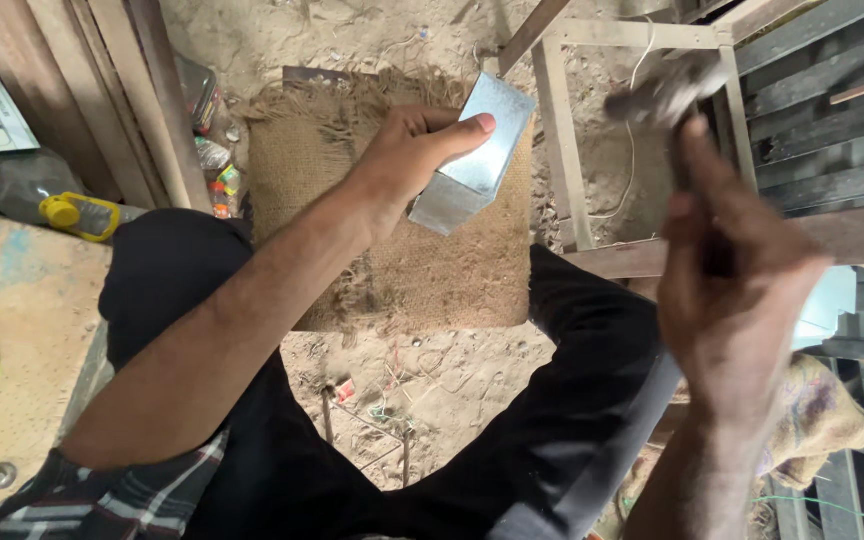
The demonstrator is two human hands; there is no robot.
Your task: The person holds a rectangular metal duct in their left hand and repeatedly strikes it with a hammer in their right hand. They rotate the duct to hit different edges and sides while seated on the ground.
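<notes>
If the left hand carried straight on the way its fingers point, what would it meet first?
The left hand already grips the folded sheet-metal box; beyond it, probably the pale wooden frame, though depth is hard to judge.

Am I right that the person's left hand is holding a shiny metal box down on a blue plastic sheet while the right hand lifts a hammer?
Not quite. The metal box rests on a brown burlap mat, not a blue plastic sheet, as the head view shows. The rest holds: the left hand grips the box, and the right hand raises a blurred hammer.
</notes>
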